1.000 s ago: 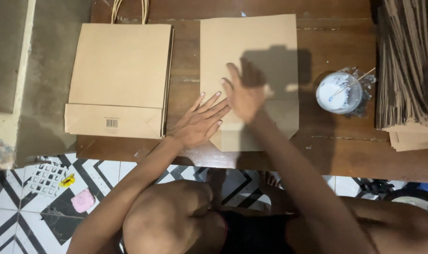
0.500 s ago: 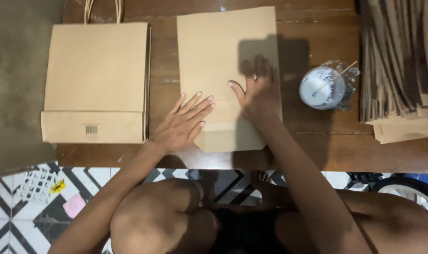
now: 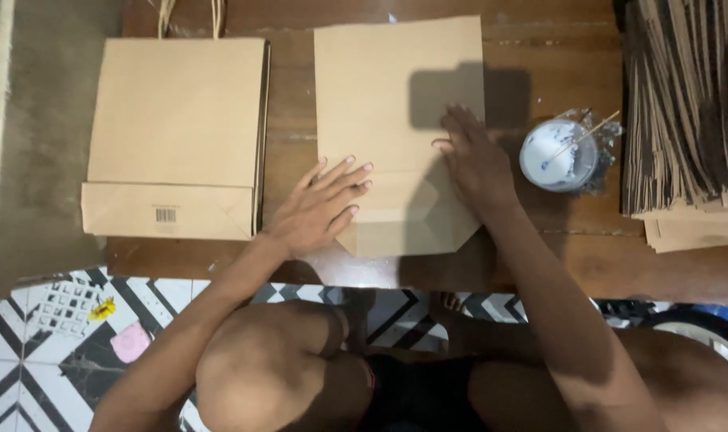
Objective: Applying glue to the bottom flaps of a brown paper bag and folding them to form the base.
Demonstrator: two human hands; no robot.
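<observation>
One flat brown paper bag [image 3: 396, 120] lay under two hands, the left hand [image 3: 320, 208] and the right hand [image 3: 476, 160]. One finished handled bag [image 3: 176, 136], one glue cup [image 3: 560, 156] and one stack of flat bags [image 3: 684, 112] were counted; the bags within it could not be counted.

A finished brown paper bag with handles [image 3: 176, 136] is lying flat on the left of the wooden table [image 3: 572, 48]. A plastic cup of white glue with a stick in it [image 3: 560, 154] is sitting near a big stack of folded brown paper [image 3: 688, 112] on the right. Patterned floor tiles [image 3: 52, 344] are showing below.
</observation>
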